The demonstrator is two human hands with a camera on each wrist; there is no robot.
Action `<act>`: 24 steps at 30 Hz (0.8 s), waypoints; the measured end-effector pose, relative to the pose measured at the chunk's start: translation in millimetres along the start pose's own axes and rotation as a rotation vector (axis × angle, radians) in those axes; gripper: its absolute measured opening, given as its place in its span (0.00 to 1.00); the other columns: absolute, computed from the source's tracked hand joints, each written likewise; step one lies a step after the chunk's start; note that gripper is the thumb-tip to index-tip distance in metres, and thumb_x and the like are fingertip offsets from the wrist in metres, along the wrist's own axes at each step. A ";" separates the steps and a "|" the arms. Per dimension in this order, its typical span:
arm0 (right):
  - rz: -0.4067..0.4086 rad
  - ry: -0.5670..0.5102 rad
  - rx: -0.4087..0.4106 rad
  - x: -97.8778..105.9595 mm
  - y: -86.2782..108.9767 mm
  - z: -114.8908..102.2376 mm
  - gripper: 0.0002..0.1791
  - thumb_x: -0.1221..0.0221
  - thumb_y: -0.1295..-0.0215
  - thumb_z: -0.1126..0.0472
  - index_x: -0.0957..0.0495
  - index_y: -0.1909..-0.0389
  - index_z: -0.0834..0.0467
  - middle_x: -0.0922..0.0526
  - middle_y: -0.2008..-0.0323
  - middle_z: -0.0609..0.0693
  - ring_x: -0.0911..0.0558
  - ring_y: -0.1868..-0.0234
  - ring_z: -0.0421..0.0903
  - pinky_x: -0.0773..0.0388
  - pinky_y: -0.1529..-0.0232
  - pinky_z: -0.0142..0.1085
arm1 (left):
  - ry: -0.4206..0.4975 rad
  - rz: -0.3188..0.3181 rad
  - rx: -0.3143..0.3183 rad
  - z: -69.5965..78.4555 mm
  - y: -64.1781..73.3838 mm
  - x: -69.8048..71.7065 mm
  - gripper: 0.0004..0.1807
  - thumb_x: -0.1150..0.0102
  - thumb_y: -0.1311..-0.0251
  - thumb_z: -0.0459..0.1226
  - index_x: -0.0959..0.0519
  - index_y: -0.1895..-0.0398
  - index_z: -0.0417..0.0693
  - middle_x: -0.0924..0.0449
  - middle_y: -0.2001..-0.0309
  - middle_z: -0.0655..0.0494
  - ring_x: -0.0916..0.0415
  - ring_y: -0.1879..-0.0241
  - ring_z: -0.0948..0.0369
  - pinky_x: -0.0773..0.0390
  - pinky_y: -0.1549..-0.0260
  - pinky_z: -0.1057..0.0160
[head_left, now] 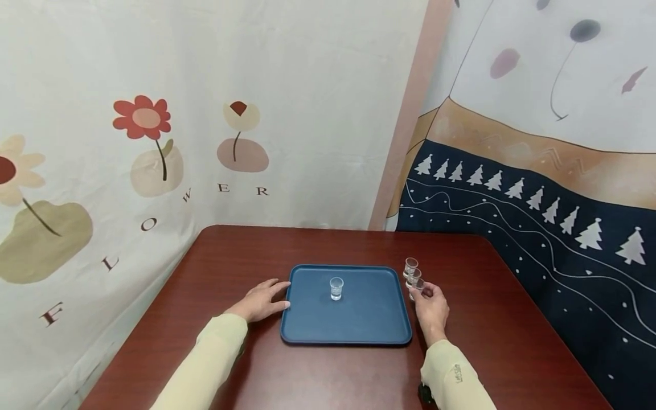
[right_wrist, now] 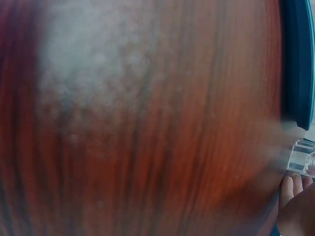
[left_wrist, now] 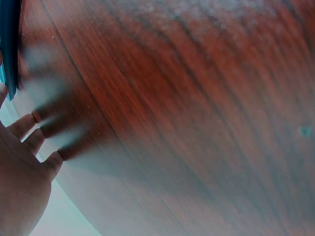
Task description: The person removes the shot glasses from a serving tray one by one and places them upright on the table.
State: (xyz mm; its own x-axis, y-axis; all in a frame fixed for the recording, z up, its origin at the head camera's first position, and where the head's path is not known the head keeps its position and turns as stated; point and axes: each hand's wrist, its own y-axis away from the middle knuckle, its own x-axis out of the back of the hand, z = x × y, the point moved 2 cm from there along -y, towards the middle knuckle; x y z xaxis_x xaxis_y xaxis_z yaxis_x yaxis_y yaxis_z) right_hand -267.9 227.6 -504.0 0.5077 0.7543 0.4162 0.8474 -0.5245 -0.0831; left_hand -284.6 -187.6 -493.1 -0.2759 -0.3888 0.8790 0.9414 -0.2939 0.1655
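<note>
A small clear shot glass [head_left: 335, 288] stands upright on the blue tray [head_left: 369, 322], left of its middle. To the right of the tray, two more shot glasses, a far one [head_left: 410, 266] and a middle one [head_left: 413, 277], stand in a row on the table. My right hand [head_left: 431, 308] pinches the nearest shot glass [right_wrist: 302, 158] of that row, its fingers partly covering it in the head view. At the tray's left edge rests my left hand [head_left: 262, 300], fingers loosely extended and thumb apart; they touch or nearly touch the rim.
The dark red wooden table [head_left: 328, 376] spreads around the tray. Behind it hangs a pale curtain [head_left: 318, 114] printed with flowers and letters. A navy cloth [head_left: 512, 228] with white trees borders the table's right side.
</note>
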 end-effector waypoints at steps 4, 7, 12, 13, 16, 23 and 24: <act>-0.024 -0.028 -0.012 0.0 1.0 -1.0 0.31 0.34 0.37 0.59 0.31 0.36 0.68 0.22 0.44 0.68 0.21 0.43 0.61 0.25 0.45 0.50 | -0.001 -0.006 -0.004 -0.2 0.3 -0.4 0.35 0.43 0.32 0.53 0.37 0.25 0.52 0.46 0.26 0.36 0.50 0.28 0.37 0.47 0.35 0.33; -0.022 -0.044 -0.008 1.3 0.8 -3.1 0.34 0.34 0.37 0.58 0.32 0.34 0.68 0.24 0.42 0.69 0.23 0.41 0.61 0.26 0.43 0.51 | 0.004 -0.006 -0.006 -0.5 1.0 -0.8 0.35 0.43 0.32 0.52 0.37 0.25 0.52 0.46 0.26 0.36 0.50 0.27 0.37 0.46 0.35 0.33; 0.023 -0.055 0.031 7.7 -3.9 -10.8 0.35 0.33 0.37 0.56 0.32 0.34 0.68 0.26 0.40 0.68 0.25 0.39 0.63 0.29 0.40 0.53 | 0.016 -0.004 -0.002 -1.0 1.9 -1.0 0.35 0.42 0.32 0.52 0.37 0.25 0.51 0.46 0.26 0.36 0.50 0.27 0.37 0.46 0.35 0.33; 0.031 -0.054 0.040 9.0 -5.1 -13.1 0.35 0.33 0.37 0.56 0.32 0.33 0.68 0.27 0.39 0.67 0.26 0.39 0.63 0.29 0.40 0.53 | 0.015 -0.003 -0.004 -1.0 2.1 -0.9 0.35 0.42 0.32 0.52 0.37 0.25 0.51 0.46 0.26 0.35 0.50 0.28 0.36 0.46 0.35 0.33; 0.044 -0.053 0.059 12.2 -7.8 -21.2 0.36 0.33 0.36 0.54 0.32 0.33 0.67 0.28 0.38 0.66 0.27 0.37 0.62 0.31 0.38 0.53 | 0.014 -0.002 -0.006 -1.7 2.1 -0.9 0.35 0.42 0.32 0.53 0.37 0.25 0.52 0.46 0.26 0.35 0.50 0.28 0.36 0.45 0.36 0.33; 0.024 -0.097 0.078 6.6 -5.2 -37.6 0.34 0.35 0.35 0.52 0.31 0.33 0.63 0.28 0.38 0.63 0.28 0.37 0.58 0.30 0.39 0.51 | 0.014 0.000 -0.013 -1.1 1.7 -0.6 0.35 0.42 0.32 0.52 0.36 0.25 0.51 0.45 0.27 0.35 0.50 0.28 0.36 0.45 0.36 0.33; 0.023 -0.106 0.082 4.9 -3.7 -39.8 0.34 0.35 0.35 0.51 0.31 0.33 0.63 0.28 0.38 0.63 0.27 0.37 0.58 0.29 0.40 0.51 | 0.015 -0.001 -0.013 -0.7 1.6 -0.5 0.35 0.42 0.32 0.52 0.36 0.25 0.51 0.45 0.27 0.35 0.50 0.28 0.36 0.45 0.36 0.33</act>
State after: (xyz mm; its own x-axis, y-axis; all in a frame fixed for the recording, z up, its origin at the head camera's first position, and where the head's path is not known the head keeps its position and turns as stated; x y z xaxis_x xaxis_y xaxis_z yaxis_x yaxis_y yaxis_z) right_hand -274.8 217.5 -465.6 0.5371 0.7821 0.3159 0.8429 -0.5113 -0.1673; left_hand -283.1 -188.5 -493.6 -0.2794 -0.4013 0.8723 0.9386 -0.3057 0.1600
